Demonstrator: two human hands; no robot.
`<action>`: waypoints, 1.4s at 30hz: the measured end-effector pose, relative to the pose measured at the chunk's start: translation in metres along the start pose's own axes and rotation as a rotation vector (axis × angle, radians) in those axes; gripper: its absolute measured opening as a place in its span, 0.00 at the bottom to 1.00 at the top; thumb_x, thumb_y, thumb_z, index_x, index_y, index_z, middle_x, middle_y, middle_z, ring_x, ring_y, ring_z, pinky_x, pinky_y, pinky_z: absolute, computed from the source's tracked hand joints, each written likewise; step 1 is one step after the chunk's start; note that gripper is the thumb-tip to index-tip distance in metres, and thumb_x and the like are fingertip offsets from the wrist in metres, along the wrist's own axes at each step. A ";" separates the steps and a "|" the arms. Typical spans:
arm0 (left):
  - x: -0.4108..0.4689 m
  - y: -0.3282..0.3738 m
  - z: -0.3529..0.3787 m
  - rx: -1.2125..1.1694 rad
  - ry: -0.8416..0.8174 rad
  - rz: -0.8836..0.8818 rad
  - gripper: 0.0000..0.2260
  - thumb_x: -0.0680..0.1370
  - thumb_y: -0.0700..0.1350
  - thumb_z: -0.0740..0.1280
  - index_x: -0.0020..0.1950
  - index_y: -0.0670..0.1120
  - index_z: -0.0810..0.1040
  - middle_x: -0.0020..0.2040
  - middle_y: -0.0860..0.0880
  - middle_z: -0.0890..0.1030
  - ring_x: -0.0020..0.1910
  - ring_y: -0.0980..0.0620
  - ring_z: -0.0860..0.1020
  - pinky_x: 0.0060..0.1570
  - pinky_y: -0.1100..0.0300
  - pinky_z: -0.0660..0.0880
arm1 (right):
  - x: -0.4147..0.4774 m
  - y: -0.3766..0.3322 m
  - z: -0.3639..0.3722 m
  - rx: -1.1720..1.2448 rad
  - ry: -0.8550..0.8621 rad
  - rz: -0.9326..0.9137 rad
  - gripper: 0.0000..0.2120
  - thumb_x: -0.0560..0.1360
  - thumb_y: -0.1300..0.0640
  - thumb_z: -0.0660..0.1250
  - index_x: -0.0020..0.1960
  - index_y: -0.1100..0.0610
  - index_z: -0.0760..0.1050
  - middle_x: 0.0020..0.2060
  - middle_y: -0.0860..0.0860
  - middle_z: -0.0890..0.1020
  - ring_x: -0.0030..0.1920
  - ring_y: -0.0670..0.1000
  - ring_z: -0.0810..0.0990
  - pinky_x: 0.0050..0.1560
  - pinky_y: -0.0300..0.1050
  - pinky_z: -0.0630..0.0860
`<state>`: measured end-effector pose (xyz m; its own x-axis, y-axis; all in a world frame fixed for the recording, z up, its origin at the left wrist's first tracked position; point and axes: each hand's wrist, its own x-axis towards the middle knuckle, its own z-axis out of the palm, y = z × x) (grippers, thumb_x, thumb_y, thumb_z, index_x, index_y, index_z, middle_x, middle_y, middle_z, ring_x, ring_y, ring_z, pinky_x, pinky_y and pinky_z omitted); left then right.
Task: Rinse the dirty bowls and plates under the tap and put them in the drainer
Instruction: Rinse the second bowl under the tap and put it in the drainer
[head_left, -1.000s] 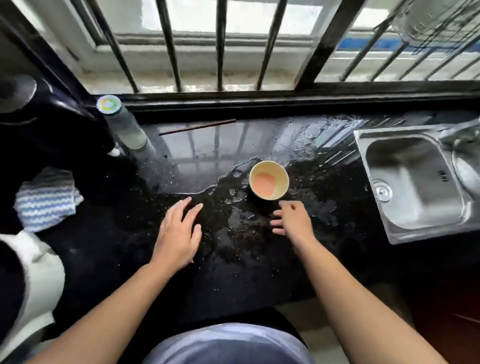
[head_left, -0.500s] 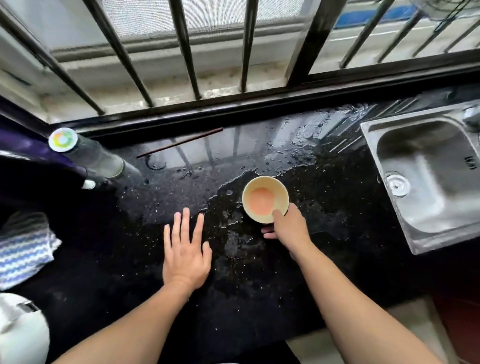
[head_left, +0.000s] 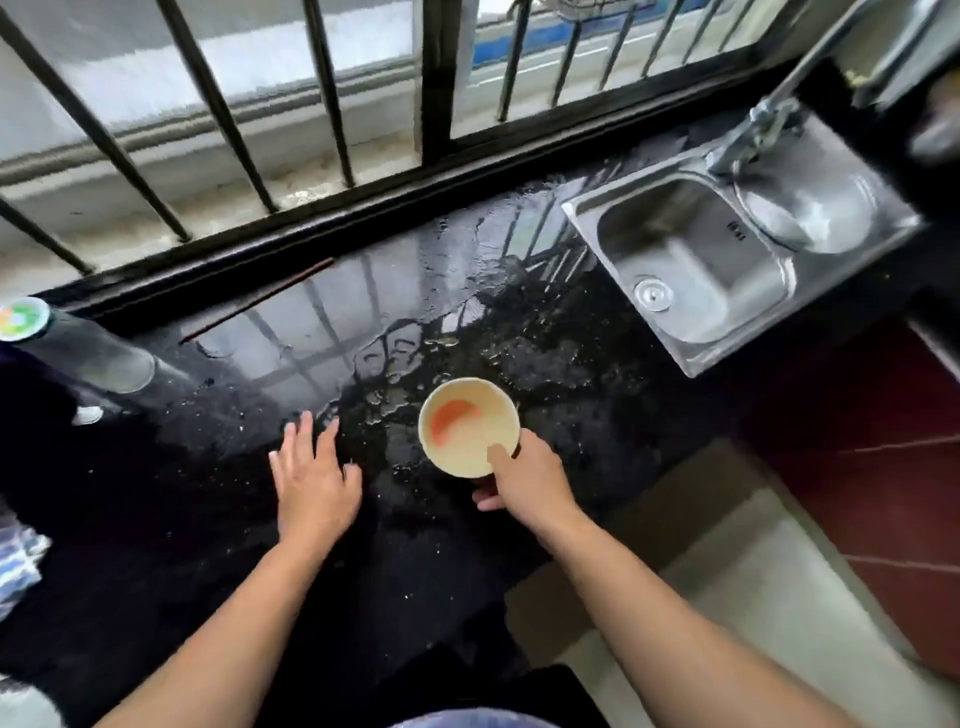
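Countertop (head_left: 171, 519): glossy black speckled stone, wet
Sink (head_left: 701, 249): brushed shiny metal
Bowl (head_left: 470, 441): smooth, glazed-looking
Window bars (head_left: 325, 78): dark matt metal

1. Left hand (head_left: 311, 483): palm down, fingers straight and spread, holding nothing; bare forearm extends from lower left.
2. Right hand (head_left: 530, 483): thumb hooked over the near rim of the bowl (head_left: 467, 415), fingers curled beneath it; bare forearm extends from lower right.

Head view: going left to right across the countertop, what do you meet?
In order: bottle → left hand, fingers spread → bowl, gripped by the right hand → steel sink.
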<state>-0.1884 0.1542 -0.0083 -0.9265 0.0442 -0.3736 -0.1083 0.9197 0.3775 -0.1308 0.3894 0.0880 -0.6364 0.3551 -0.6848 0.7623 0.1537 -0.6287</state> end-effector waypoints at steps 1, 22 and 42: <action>-0.006 0.004 -0.004 -0.033 -0.019 0.034 0.23 0.80 0.41 0.68 0.76 0.42 0.74 0.81 0.38 0.67 0.82 0.37 0.61 0.82 0.40 0.53 | -0.016 0.013 -0.009 0.025 0.015 0.024 0.09 0.80 0.55 0.59 0.58 0.55 0.72 0.44 0.54 0.85 0.30 0.51 0.87 0.27 0.38 0.79; -0.211 0.352 0.193 -0.093 -0.641 0.420 0.13 0.84 0.41 0.64 0.49 0.54 0.86 0.46 0.56 0.88 0.48 0.54 0.85 0.49 0.58 0.79 | -0.104 0.334 -0.333 0.319 0.306 0.191 0.10 0.76 0.54 0.62 0.54 0.56 0.77 0.30 0.49 0.86 0.30 0.51 0.87 0.33 0.46 0.84; -0.051 0.624 0.197 -1.175 -0.607 -0.020 0.17 0.79 0.65 0.65 0.61 0.59 0.84 0.59 0.43 0.87 0.56 0.42 0.87 0.50 0.50 0.86 | 0.128 0.120 -0.562 0.061 0.090 -0.085 0.13 0.78 0.52 0.64 0.59 0.56 0.77 0.28 0.54 0.85 0.28 0.52 0.86 0.28 0.37 0.77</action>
<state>-0.1371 0.8024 0.0792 -0.6469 0.4843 -0.5891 -0.6508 0.0522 0.7575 -0.0545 0.9719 0.1322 -0.6834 0.4247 -0.5938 0.6955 0.1317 -0.7063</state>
